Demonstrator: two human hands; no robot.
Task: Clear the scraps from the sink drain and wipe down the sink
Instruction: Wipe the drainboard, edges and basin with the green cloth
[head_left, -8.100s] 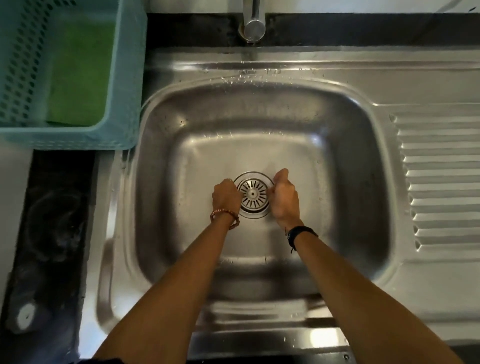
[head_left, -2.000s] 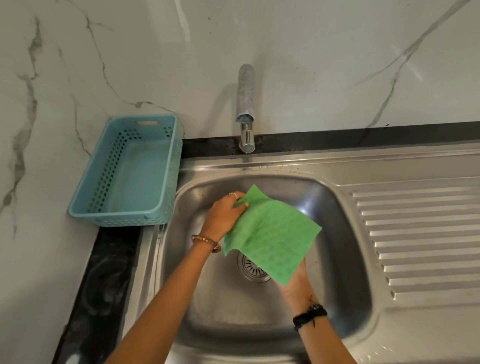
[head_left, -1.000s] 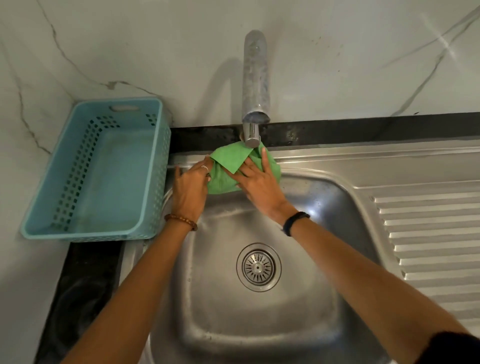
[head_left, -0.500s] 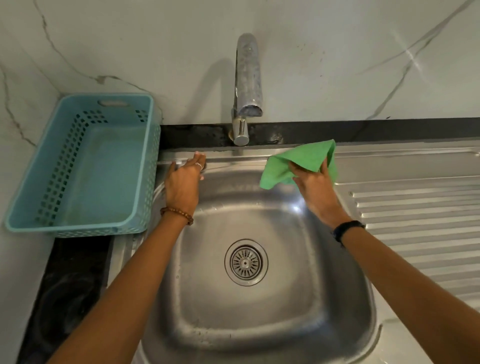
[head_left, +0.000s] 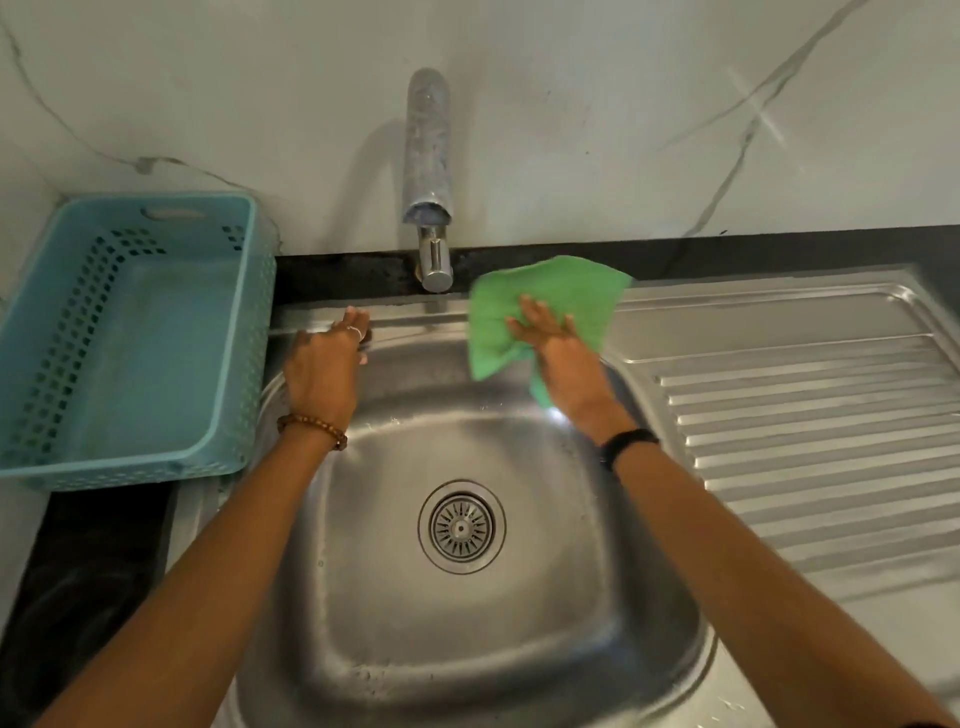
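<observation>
Your right hand (head_left: 563, 358) presses the green square cleaning cloth (head_left: 540, 306) flat on the back rim of the stainless steel sink (head_left: 467, 644), just right of the chrome tap spout (head_left: 434, 260); fingers (head_left: 535, 317) straight and spread, nothing pinched. Your left hand (head_left: 324, 371) rests on the same rim left of the tap, fingers relaxed and open, holding nothing.

Round slotted drain strainer (head_left: 461, 527) sits in the basin floor, well in front of the tap; no scraps visible in it.

Risks, as judgement: the cloth's lower edge hangs over the rim into the basin, so a flat palm with no grip may let it bunch or slide off. Sweeping left could snag the cloth on the tap. Basin looks wet, so streaks are likely.

Light blue perforated plastic basket (head_left: 244, 332) stands left of the tap, close to your left hand; a bump could shift it.

No brand, label or readable writing anywhere.
</observation>
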